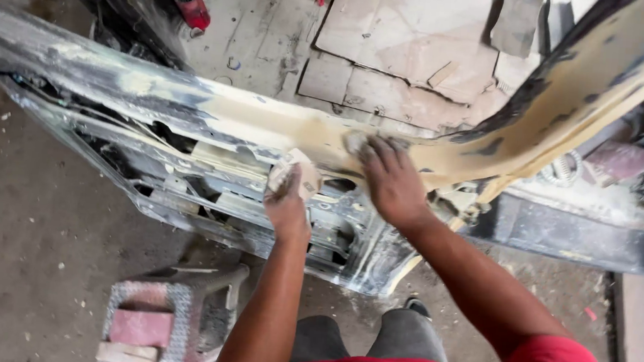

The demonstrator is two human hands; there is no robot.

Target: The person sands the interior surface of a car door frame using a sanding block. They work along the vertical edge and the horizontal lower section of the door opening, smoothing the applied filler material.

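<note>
A stripped car door (206,171), coated with beige filler along its upper frame, stands on edge on the dusty floor (37,241). The right hand (390,181) presses flat on the filler strip, fingers together over a small piece of sandpaper (355,141) at the fingertips. The left hand (287,201), just beside it and lower on the door's inner panel, has its fingers clamped on a pale, dusty block (295,172). A low stool (170,319) stands on the floor near the door's lower edge.
</note>
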